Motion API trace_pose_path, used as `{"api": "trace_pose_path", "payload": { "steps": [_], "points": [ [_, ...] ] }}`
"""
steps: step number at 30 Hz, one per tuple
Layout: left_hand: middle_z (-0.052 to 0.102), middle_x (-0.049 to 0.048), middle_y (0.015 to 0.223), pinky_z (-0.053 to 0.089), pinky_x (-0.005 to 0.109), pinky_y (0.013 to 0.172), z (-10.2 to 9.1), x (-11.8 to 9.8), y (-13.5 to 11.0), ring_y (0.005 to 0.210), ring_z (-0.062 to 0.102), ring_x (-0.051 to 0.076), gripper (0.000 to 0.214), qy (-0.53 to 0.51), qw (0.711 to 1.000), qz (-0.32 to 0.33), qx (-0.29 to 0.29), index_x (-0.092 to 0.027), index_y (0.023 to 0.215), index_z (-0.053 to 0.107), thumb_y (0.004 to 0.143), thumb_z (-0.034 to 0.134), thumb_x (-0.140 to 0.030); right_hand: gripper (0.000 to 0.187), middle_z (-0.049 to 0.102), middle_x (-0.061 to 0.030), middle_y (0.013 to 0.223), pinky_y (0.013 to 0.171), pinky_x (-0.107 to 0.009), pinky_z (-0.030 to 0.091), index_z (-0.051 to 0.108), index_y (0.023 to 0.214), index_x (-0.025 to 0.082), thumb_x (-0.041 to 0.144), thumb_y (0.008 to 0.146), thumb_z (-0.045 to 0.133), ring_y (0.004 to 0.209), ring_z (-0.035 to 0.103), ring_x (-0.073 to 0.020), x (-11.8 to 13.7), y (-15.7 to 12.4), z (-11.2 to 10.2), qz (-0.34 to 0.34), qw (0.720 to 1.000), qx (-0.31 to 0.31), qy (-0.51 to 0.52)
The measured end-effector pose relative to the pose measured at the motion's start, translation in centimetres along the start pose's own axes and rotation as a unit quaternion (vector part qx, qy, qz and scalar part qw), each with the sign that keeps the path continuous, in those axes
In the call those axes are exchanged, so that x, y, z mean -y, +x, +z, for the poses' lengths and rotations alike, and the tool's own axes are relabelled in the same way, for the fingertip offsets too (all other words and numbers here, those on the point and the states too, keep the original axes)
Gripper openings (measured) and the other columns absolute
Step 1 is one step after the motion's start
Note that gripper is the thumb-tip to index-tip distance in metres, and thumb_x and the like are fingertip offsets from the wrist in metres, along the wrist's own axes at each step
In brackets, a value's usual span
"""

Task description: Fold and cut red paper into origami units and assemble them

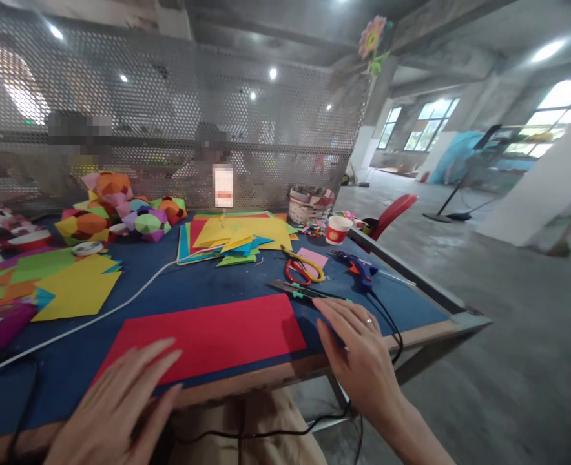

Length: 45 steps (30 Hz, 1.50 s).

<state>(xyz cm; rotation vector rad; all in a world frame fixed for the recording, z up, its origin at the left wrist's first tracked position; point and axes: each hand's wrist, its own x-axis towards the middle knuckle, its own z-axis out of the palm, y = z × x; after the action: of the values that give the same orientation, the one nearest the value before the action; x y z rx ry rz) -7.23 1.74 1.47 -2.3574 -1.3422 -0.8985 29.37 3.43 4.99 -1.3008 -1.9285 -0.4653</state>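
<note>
A sheet of red paper lies flat along the front of the blue-topped table. My left hand rests over its left end, fingers stretched out. To the right of the sheet, my right hand is open at the table edge, a ring on one finger. Its fingertips reach the near end of a utility knife with green parts; whether they touch it I cannot tell. Just beyond the knife are scissors with red and yellow handles, partly over a pink paper square.
A blue glue gun with a black cord lies at the right. Behind are stacked coloured papers, a paper cup and a basket. Folded paper balls and more sheets sit left. A white cable crosses the table.
</note>
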Motion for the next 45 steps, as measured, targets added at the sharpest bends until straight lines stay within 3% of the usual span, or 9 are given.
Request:
{"api": "trace_pose_path", "payload": {
  "steps": [3, 7, 9, 14, 22, 26, 32, 37, 45],
  "points": [
    [0.07, 0.0061, 0.128, 0.06, 0.04, 0.09, 0.3, -3.6, 6.0, 0.111, 0.07, 0.027, 0.037, -0.042, 0.999, 0.027, 0.015, -0.029, 0.13, 0.06, 0.098, 0.048, -0.044, 0.032, 0.066, -0.014, 0.129, 0.098, -0.046, 0.048, 0.062, 0.129, 0.013, 0.023, 0.1, 0.051, 0.117, 0.059, -0.0293, -1.3, 1.2, 0.8, 0.042, 0.995, 0.056, -0.078],
    [0.068, 0.0089, 0.127, 0.054, 0.04, 0.1, 1.9, -4.8, 12.0, 0.117, 0.066, 0.026, 0.033, -0.155, 0.978, 0.023, 0.134, -0.022, 0.122, 0.064, 0.096, 0.053, -0.04, 0.033, 0.068, -0.0157, 0.123, 0.09, -0.047, 0.052, 0.064, 0.128, 0.014, 0.023, 0.097, 0.056, 0.109, 0.062, -0.0312, -2.3, 1.7, 1.7, 0.063, 0.987, 0.1, -0.109],
    [0.069, 0.009, 0.119, 0.054, 0.038, 0.097, 3.0, -5.0, 14.4, 0.109, 0.067, 0.024, 0.027, -0.196, 0.956, -0.003, 0.216, -0.02, 0.114, 0.066, 0.091, 0.06, -0.034, 0.034, 0.069, -0.0147, 0.116, 0.085, -0.044, 0.053, 0.064, 0.129, 0.016, 0.023, 0.097, 0.057, 0.104, 0.063, -0.03, -2.5, 1.9, 1.9, 0.065, 0.985, 0.111, -0.113],
    [0.067, 0.008, 0.102, 0.053, 0.038, 0.086, 5.8, -6.1, 18.4, 0.096, 0.066, 0.027, 0.035, -0.178, 0.948, -0.024, 0.263, -0.018, 0.102, 0.068, 0.074, 0.078, -0.036, 0.028, 0.067, -0.0127, 0.104, 0.08, -0.04, 0.056, 0.068, 0.121, 0.015, 0.023, 0.096, 0.058, 0.095, 0.064, -0.028, -2.9, 1.9, 1.3, 0.068, 0.984, 0.121, -0.114],
    [0.063, 0.0019, 0.084, 0.047, 0.031, 0.072, 7.1, -6.5, 19.8, 0.077, 0.06, 0.02, 0.023, -0.201, 0.935, -0.043, 0.288, -0.02, 0.078, 0.061, 0.066, 0.078, -0.029, 0.039, 0.064, -0.012, 0.104, 0.072, -0.035, 0.059, 0.061, 0.128, 0.011, 0.036, 0.106, 0.041, 0.087, 0.069, -0.023, -3.7, -1.0, -2.1, 0.052, 0.994, 0.069, -0.073],
    [0.065, 0.0015, 0.08, 0.045, 0.029, 0.069, 7.0, -6.4, 19.6, 0.073, 0.06, 0.018, 0.012, -0.236, 0.932, -0.057, 0.27, -0.019, 0.078, 0.062, 0.075, 0.067, -0.03, 0.043, 0.065, -0.0105, 0.102, 0.064, -0.031, 0.059, 0.061, 0.127, 0.013, 0.04, 0.108, 0.034, 0.08, 0.071, -0.0195, -3.2, -1.9, -3.5, 0.05, 0.994, 0.06, -0.073],
    [0.067, 0.0002, 0.067, 0.045, 0.027, 0.06, 7.0, -5.8, 20.2, 0.064, 0.061, 0.016, 0.02, -0.289, 0.924, -0.046, 0.248, -0.019, 0.07, 0.066, 0.08, 0.063, -0.036, 0.041, 0.067, -0.0092, 0.1, 0.062, -0.027, 0.059, 0.061, 0.126, 0.017, 0.04, 0.108, 0.032, 0.079, 0.073, -0.0175, -2.6, -3.3, -4.5, 0.041, 0.994, 0.065, -0.073],
    [0.072, 0.0031, 0.078, 0.053, 0.029, 0.073, 7.6, -5.9, 20.6, 0.076, 0.068, 0.018, 0.02, -0.306, 0.936, 0.008, 0.173, -0.019, 0.07, 0.068, 0.085, 0.058, -0.029, 0.039, 0.067, -0.0097, 0.1, 0.063, -0.028, 0.061, 0.062, 0.126, 0.016, 0.037, 0.107, 0.034, 0.08, 0.074, -0.0186, -2.4, -3.8, -4.6, 0.041, 0.995, 0.063, -0.064],
    [0.075, 0.0091, 0.117, 0.056, 0.04, 0.097, 9.0, -5.6, 18.9, 0.11, 0.071, 0.023, 0.03, -0.273, 0.959, 0.06, 0.041, -0.022, 0.1, 0.077, 0.096, 0.048, -0.022, 0.04, 0.067, -0.01, 0.099, 0.063, -0.028, 0.061, 0.063, 0.124, 0.015, 0.037, 0.107, 0.034, 0.078, 0.073, -0.0183, -2.8, -4.0, -4.9, 0.054, 0.993, 0.066, -0.077]
  ]
}}
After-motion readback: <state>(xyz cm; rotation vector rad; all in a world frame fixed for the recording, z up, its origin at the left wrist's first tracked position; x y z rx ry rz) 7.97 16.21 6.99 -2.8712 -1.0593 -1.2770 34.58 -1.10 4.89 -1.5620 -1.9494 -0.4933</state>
